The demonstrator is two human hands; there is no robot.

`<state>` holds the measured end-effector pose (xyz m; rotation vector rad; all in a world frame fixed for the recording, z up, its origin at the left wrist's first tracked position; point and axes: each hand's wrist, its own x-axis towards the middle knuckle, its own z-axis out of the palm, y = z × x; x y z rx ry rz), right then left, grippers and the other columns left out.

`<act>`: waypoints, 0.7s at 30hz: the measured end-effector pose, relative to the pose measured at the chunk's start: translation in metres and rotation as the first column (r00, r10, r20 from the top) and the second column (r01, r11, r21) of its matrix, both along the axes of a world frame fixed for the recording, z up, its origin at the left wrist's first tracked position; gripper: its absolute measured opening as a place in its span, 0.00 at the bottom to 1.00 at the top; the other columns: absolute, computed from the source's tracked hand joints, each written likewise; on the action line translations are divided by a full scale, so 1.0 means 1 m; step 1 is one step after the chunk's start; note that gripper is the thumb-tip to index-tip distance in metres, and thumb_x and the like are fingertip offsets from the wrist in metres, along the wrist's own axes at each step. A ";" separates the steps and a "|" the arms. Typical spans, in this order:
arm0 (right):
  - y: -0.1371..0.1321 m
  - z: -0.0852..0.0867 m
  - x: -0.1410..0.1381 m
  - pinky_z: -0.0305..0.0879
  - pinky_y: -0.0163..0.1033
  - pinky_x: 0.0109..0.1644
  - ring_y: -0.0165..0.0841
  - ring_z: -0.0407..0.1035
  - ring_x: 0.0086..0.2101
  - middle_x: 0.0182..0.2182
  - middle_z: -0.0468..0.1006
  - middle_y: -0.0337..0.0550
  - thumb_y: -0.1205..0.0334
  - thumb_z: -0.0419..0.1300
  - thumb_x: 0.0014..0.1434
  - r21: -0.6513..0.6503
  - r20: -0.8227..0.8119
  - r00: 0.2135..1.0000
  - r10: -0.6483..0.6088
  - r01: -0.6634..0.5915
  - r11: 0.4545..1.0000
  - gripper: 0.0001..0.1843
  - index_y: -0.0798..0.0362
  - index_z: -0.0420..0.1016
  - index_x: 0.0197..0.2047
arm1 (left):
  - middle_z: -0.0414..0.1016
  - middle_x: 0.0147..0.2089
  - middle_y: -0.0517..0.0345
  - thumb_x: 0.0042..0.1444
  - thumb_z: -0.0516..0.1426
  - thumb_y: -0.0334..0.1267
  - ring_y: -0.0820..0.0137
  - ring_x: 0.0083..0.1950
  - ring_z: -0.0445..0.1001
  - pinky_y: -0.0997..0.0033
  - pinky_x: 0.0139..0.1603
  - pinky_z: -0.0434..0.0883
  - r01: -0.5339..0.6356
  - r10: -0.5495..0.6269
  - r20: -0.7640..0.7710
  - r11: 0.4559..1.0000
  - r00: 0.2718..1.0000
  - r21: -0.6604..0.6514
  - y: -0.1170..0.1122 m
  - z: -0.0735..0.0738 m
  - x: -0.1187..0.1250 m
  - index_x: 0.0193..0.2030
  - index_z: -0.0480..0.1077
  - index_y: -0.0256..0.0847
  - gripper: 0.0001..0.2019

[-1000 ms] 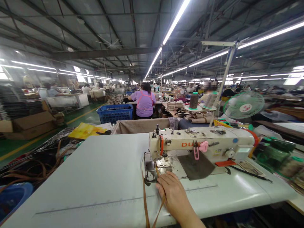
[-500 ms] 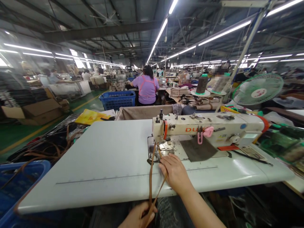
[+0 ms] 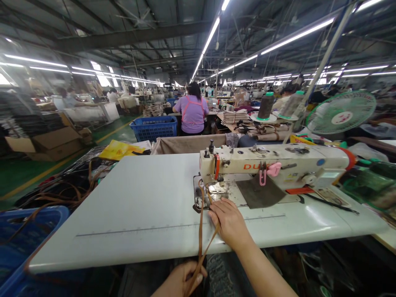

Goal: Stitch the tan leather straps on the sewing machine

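Observation:
A narrow brown strap [image 3: 201, 231] runs from beneath the needle area of the sewing machine [image 3: 272, 163] down over the table's front edge. My right hand [image 3: 228, 220] lies just in front of the presser foot, its fingers closed over one length of the strap. Below the table edge, my left hand [image 3: 185, 277] grips the strap where two lengths come together. The strap's lower end drops out of sight at the bottom of the view. What the right fingertips press on is partly hidden under the hand.
Pink thread snips [image 3: 262, 175] hang on the machine's front. A blue basket [image 3: 34, 231] stands at the left, with brown straps [image 3: 74, 192] heaped behind it. A green fan [image 3: 342, 115] and thread cones [image 3: 266, 106] are at the right. A person [image 3: 192, 110] in purple sits ahead.
The strap near the needle now bows into a small loop on the left. Both hands keep their grip and almost their place. The whole view has shifted slightly.

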<state>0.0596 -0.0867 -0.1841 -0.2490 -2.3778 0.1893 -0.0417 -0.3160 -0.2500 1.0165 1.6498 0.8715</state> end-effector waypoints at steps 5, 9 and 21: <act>-0.001 0.002 0.001 0.69 0.52 0.66 0.39 0.79 0.48 0.46 0.86 0.49 0.61 0.55 0.75 0.000 -0.004 1.000 0.003 -0.003 1.000 0.13 0.53 0.82 0.49 | 0.62 0.29 0.62 0.53 0.55 0.77 0.67 0.32 0.59 0.67 0.36 0.61 -0.042 0.041 -0.006 0.996 0.999 -0.080 0.004 0.004 0.003 0.47 0.77 0.38 0.40; -0.001 0.002 0.001 0.69 0.52 0.65 0.39 0.79 0.47 0.45 0.86 0.48 0.61 0.55 0.76 -0.005 0.003 1.000 0.002 -0.002 1.000 0.13 0.53 0.81 0.48 | 0.71 0.34 0.58 0.54 0.59 0.70 0.64 0.37 0.66 0.66 0.42 0.66 -0.060 0.060 -0.001 0.996 0.998 -0.072 0.002 0.005 0.005 0.45 0.77 0.41 0.32; 0.000 -0.003 -0.002 0.69 0.54 0.65 0.40 0.79 0.47 0.47 0.86 0.48 0.65 0.58 0.73 0.007 -0.018 1.000 -0.006 0.006 1.000 0.09 0.53 0.81 0.48 | 0.78 0.45 0.49 0.58 0.61 0.62 0.56 0.49 0.74 0.59 0.54 0.69 -0.002 -0.010 0.129 0.996 0.992 0.090 0.007 0.016 0.002 0.48 0.75 0.39 0.26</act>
